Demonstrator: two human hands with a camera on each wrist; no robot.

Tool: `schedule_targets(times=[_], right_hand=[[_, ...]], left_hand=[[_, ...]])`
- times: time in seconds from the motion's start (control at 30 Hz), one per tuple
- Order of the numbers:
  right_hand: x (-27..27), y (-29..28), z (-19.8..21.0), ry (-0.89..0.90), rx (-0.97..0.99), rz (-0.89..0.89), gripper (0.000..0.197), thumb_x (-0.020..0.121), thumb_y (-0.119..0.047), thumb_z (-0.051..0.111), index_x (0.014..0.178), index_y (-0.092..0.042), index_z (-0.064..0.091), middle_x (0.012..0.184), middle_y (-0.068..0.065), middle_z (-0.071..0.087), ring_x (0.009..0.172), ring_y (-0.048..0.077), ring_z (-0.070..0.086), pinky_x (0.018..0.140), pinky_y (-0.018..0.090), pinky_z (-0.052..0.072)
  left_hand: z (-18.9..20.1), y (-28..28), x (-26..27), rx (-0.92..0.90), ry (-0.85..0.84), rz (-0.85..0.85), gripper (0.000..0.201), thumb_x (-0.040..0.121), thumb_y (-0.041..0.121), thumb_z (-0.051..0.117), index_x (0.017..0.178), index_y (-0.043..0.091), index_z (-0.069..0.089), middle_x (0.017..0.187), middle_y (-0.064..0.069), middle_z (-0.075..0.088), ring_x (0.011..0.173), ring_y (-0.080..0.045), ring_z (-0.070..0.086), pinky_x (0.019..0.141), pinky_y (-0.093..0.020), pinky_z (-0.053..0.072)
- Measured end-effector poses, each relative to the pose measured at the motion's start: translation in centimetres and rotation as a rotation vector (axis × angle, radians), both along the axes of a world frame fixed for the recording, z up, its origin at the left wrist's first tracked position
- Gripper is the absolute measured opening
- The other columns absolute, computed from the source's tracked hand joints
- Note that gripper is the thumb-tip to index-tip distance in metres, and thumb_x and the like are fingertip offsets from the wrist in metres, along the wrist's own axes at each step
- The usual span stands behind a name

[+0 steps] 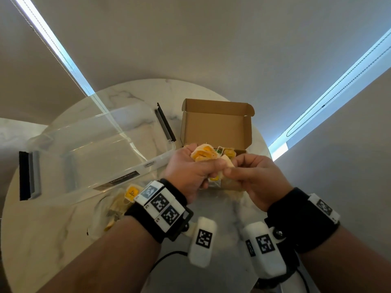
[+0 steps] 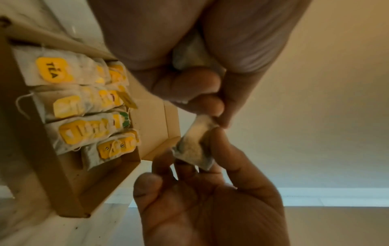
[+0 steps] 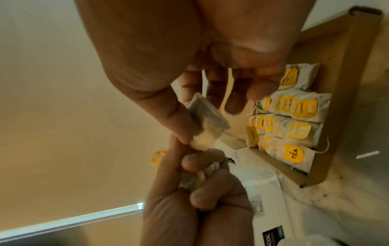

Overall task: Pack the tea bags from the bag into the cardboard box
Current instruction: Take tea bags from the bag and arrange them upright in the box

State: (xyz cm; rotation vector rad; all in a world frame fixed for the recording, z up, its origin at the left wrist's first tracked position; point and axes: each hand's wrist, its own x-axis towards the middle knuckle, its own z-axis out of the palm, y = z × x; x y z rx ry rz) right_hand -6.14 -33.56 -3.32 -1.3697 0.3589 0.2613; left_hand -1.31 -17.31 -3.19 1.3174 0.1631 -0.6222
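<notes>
Both hands are up over the near edge of the box, meeting at its 6 o'clock side. My left hand is curled tight round a bunch of tea bags, yellow tags poking out at the top of the fist; my right hand pinches a single bag between thumb and forefinger, the other fingers loose, and that bag's other end is held in the left fist. In the wrist views the box floor carries rows of packed bags lying flat with tags up, filling the part toward the box's front wall. More loose bags lie on the surface at about 8 o'clock from my hands, beside the clear tub. I judge these bags to be nearly weightless, soft and limp, with thin paper that could tear or spill if pulled hard, and with strings and tags that snag on their neighbours. Best hold, I think, is a light pinch on a sealed edge or corner, as my right hand has now, drawing the bag out slowly so the string comes free, then laying it flat beside the rows.
</notes>
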Motion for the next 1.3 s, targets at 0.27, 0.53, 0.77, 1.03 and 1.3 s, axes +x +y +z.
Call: schedule_targets(times=[0.27, 0.53, 0.77, 1.03, 1.3], right_hand=[[2.2, -0.1, -2.0, -0.028, 0.205, 0.251, 0.109, 0.065, -0.092, 0.049, 0.125, -0.001, 0.062, 0.112, 0.025, 0.065, 0.111, 0.045, 0.058, 0.100, 0.050, 0.045], [0.6, -0.2, -3.8, 0.200, 0.233, 0.473, 0.056, 0.080, -0.048, 0.073, 0.107, 0.000, 0.068, 0.104, 0.023, 0.071, 0.092, 0.039, 0.069, 0.088, 0.049, 0.053], [-0.2, -0.4, -3.3, 0.060, -0.103, 0.317, 0.013, 0.089, 0.009, 0.061, 0.100, 0.004, 0.067, 0.095, 0.021, 0.073, 0.077, 0.024, 0.073, 0.066, 0.032, 0.060], [2.4, 0.6, -2.2, -0.057, 0.038, 0.243, 0.067, 0.057, -0.024, 0.063, 0.123, -0.010, 0.062, 0.125, 0.011, 0.065, 0.111, 0.016, 0.066, 0.091, 0.034, 0.057], [2.5, 1.9, -3.5, 0.123, 0.346, 0.599, 0.124, 0.065, -0.093, 0.046, 0.133, 0.010, 0.050, 0.110, 0.026, 0.059, 0.098, 0.039, 0.060, 0.093, 0.047, 0.050]], left_hand=[[2.1, 1.0, 1.4, 0.016, -0.131, -0.272, 0.018, 0.079, 0.004, 0.077, 0.090, 0.009, 0.064, 0.068, -0.008, 0.063, 0.046, -0.013, 0.054, 0.033, -0.020, 0.039], [0.0, 3.8, 4.0, 0.189, -0.125, 0.000, 0.025, 0.074, 0.007, 0.083, 0.089, 0.011, 0.064, 0.067, -0.005, 0.064, 0.048, -0.012, 0.052, 0.033, -0.021, 0.036], [-1.1, 4.4, 3.1, 0.175, -0.009, -0.034, 0.025, 0.076, 0.004, 0.080, 0.096, 0.006, 0.064, 0.075, -0.010, 0.065, 0.050, -0.012, 0.052, 0.035, -0.021, 0.037], [2.8, 4.8, 2.4, 0.077, -0.071, -0.374, 0.034, 0.073, 0.005, 0.074, 0.103, -0.006, 0.061, 0.060, -0.007, 0.059, 0.040, -0.010, 0.050, 0.033, -0.019, 0.035], [2.7, 5.2, 2.4, 0.103, -0.051, -0.362, 0.025, 0.075, 0.004, 0.072, 0.095, -0.004, 0.060, 0.053, -0.006, 0.057, 0.038, -0.011, 0.046, 0.030, -0.017, 0.033]])
